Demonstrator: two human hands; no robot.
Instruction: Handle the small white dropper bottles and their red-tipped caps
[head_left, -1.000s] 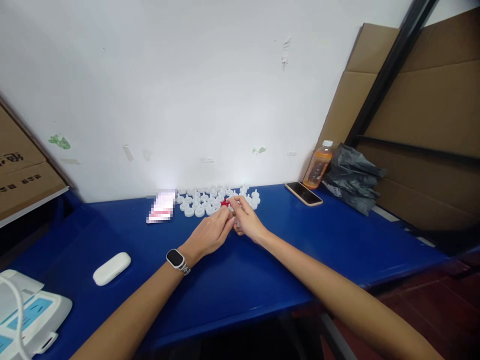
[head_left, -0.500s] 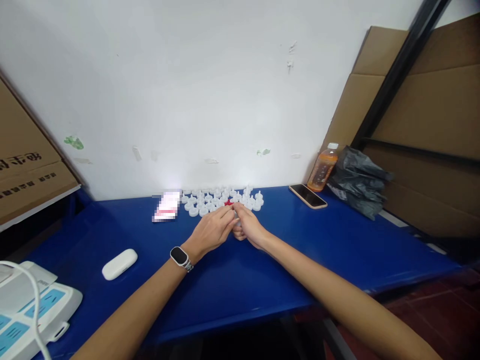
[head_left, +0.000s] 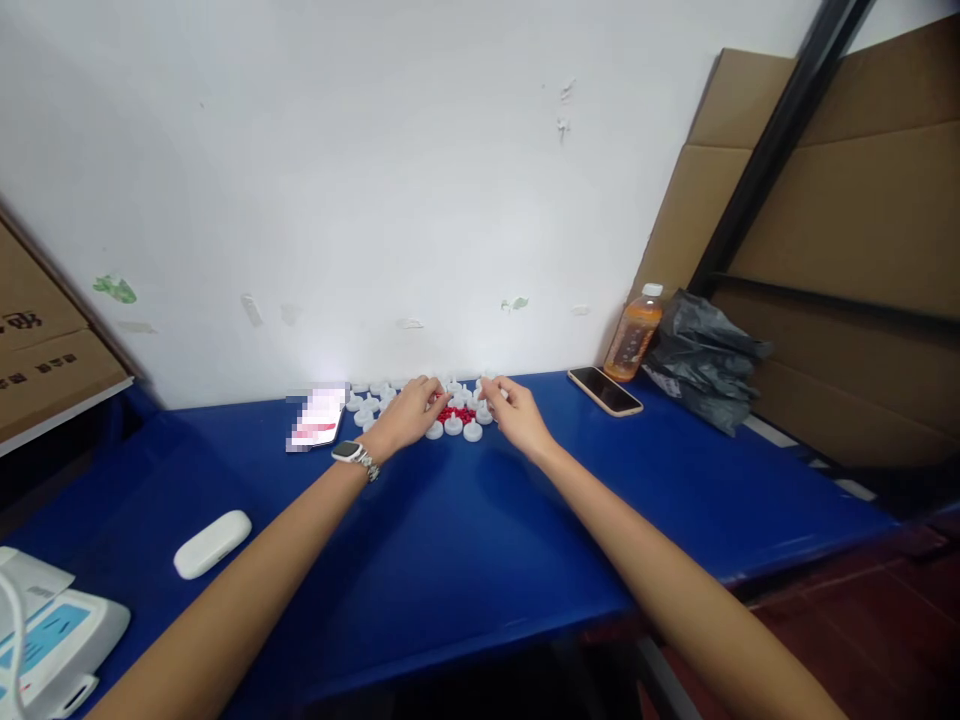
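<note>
A cluster of small white round pieces (head_left: 453,426) lies on the blue table (head_left: 480,550) by the wall, with a patch of tiny red pieces (head_left: 454,412) in its middle. My left hand (head_left: 407,416), a watch on its wrist, rests on the left side of the cluster with its fingers curled over white pieces. At the right side my right hand (head_left: 519,417) has its fingertips touching the white pieces. The pieces are too small to show whether either hand grips one.
A blurred card (head_left: 319,418) lies left of the cluster. A phone (head_left: 606,389), an orange drink bottle (head_left: 636,335) and a black plastic bag (head_left: 705,360) sit at the back right. A white case (head_left: 212,543) and a white device (head_left: 52,640) are at left. Cardboard (head_left: 825,230) leans at right.
My hands were pressed together just in front of the cluster. They have parted and moved forward, one onto each side of the white pieces, which uncovers the red pieces.
</note>
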